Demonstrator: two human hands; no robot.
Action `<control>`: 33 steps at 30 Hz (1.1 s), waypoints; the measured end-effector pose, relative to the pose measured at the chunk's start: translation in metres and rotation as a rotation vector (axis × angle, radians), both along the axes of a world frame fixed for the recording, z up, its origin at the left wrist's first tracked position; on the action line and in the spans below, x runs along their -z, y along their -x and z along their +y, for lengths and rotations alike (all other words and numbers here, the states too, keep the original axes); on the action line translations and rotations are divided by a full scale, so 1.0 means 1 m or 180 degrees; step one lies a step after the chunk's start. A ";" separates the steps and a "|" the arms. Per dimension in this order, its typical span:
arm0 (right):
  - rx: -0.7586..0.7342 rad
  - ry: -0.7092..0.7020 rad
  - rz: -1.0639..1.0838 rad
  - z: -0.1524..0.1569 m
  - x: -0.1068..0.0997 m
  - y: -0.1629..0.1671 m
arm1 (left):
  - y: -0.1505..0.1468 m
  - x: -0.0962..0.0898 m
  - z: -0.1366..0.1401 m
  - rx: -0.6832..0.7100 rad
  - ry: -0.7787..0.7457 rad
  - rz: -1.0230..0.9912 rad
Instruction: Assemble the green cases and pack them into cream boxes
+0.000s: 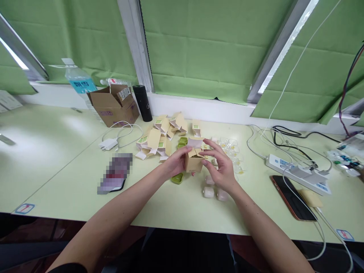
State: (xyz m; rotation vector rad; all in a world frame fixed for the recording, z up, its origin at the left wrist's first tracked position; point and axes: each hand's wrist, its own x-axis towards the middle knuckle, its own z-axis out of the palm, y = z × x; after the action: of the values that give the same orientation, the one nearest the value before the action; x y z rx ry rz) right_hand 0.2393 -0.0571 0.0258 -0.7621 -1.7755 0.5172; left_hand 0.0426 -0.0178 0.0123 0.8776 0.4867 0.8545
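A small tan cardboard box (193,163) is held above the table, its top flaps partly raised. My left hand (176,163) grips the box's left side, fingers wrapped round it. At the right, my right hand (218,163) has its thumb and fingers bent at the box's upper edge and flaps. Just below the box lies a green tray-like piece (177,178); more green pieces (182,142) are behind it. Pale pinkish rounded containers (208,192) sit by my right wrist. Clear plastic pieces (231,144) lie behind my right hand.
Several partly folded small boxes (153,139) are heaped behind my left hand. A brown carton (116,106), a black bottle (143,103) and a white charger (108,144) stand back left. To the right are a power strip (301,174), cables and a phone (291,197).
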 end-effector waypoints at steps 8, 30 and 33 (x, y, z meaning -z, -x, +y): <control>-0.0134 0.0526 0.1027 0.000 -0.001 0.005 | -0.002 0.002 0.002 0.0123 -0.0182 0.0055; 0.0325 0.0229 0.0655 0.000 -0.001 0.002 | 0.002 0.003 0.004 0.0577 -0.0343 -0.0147; 0.0343 0.0152 0.0606 0.000 -0.001 0.001 | 0.003 0.002 0.003 0.0613 -0.0371 -0.0148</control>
State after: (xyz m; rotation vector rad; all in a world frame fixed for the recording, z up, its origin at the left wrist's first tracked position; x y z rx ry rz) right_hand 0.2383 -0.0567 0.0265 -0.8096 -1.5423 0.5433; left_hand 0.0394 -0.0148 0.0102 0.9925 0.3084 0.7300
